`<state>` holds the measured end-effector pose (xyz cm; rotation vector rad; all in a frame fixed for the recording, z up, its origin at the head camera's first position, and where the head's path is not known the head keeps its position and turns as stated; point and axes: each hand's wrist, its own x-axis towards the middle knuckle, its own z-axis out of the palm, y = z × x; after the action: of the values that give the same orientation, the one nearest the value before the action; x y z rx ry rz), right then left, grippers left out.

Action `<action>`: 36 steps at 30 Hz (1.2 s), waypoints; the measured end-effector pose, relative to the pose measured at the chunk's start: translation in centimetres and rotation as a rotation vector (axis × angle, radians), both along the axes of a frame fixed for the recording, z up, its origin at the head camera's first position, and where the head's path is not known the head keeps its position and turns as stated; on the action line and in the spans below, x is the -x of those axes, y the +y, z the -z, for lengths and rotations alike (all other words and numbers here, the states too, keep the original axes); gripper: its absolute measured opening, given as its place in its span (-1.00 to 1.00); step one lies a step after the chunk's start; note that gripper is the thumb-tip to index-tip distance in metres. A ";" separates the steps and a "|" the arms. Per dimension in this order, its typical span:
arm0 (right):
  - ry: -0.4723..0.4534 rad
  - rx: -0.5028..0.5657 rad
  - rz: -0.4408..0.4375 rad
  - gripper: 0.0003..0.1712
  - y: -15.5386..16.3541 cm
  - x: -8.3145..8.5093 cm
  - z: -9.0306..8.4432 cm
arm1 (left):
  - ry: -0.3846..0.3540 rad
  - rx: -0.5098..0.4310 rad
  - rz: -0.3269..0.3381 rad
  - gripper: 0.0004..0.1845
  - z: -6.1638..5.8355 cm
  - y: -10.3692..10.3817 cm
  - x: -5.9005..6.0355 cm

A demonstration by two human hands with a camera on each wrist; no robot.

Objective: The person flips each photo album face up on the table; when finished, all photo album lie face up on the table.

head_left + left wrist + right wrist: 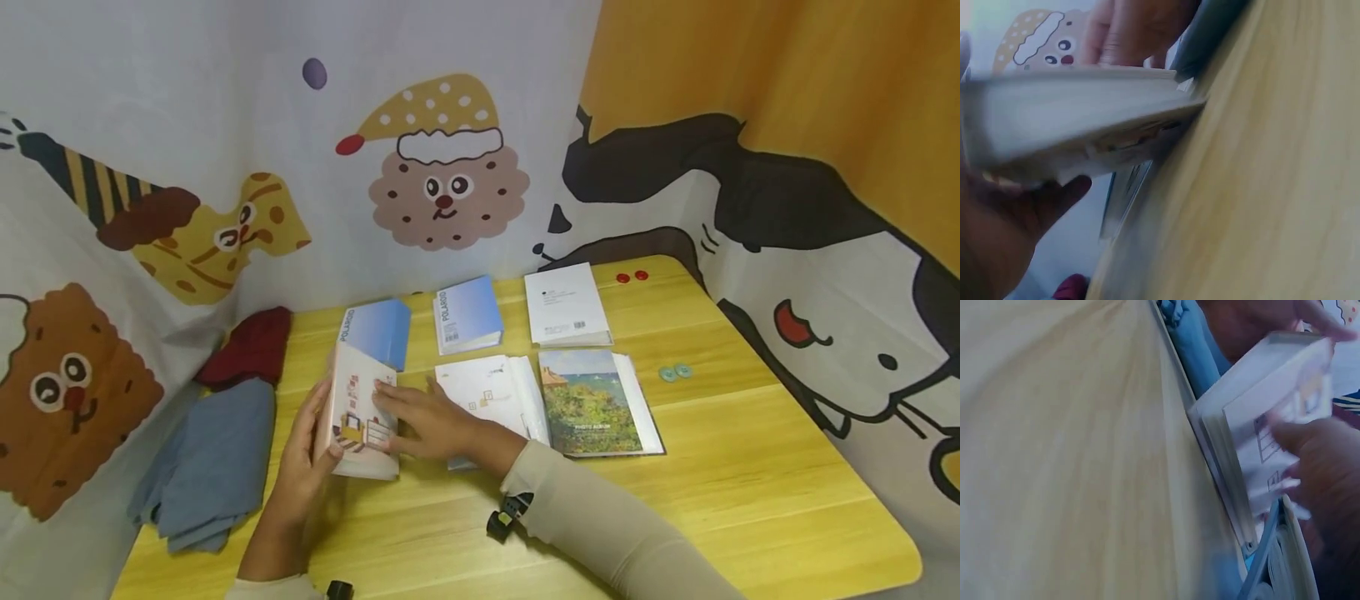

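My left hand point(303, 450) grips the album point(358, 414) by its spine edge, tilted up at nine o'clock on the table point(750, 492). My right hand point(431, 421) lies spread, fingers flat on its cover. I judge that if my left loosens, the album could slip onto the open album point(487, 392) at three o'clock and knock it askew.

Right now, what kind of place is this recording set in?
Likely a small staged tabletop booth, not a lived-in room: a yellow wooden table boxed in by cartoon-print fabric backdrops, with several photo albums laid out in rows and folded cloths at one side.
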<state>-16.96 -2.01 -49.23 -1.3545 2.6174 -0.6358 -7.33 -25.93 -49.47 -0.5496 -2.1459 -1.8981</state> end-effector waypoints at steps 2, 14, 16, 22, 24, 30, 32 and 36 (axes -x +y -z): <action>0.007 -0.060 0.015 -0.11 -0.1 -0.3 0.0 | -0.015 0.153 -0.156 -0.14 -0.3 -0.1 0.0; 0.100 -0.273 0.092 -0.20 -0.4 -0.8 0.1 | -0.209 0.728 -0.380 -0.20 -1.0 -0.9 0.3; 0.096 -0.273 0.094 -0.20 -0.4 -0.8 0.1 | -0.176 0.761 -0.358 -0.20 -0.8 -0.5 0.5; 0.060 -0.275 0.123 -0.23 -0.2 -0.6 -0.5 | -0.037 0.806 -0.455 -0.26 0.0 0.2 0.4; 0.051 -0.273 0.135 -0.23 0.0 -0.4 -0.8 | -0.007 0.822 -0.476 -0.27 -0.1 0.4 0.4; -0.013 -0.203 0.165 -0.20 0.7 0.9 -2.2 | -0.027 0.926 -0.442 -0.32 -2.0 0.8 1.1; -0.049 -0.179 0.173 -0.18 0.9 1.5 -2.6 | -0.020 0.987 -0.382 -0.32 -3.0 0.8 1.8; -0.135 -0.147 0.166 -0.15 1.1 3.0 -3.8 | -0.074 1.039 -0.226 -0.27 -5.4 0.9 4.6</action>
<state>-19.95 -0.87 -45.45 -1.0255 2.6265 -0.5222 -11.90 -25.02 -44.03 -0.3520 -2.9704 -0.5777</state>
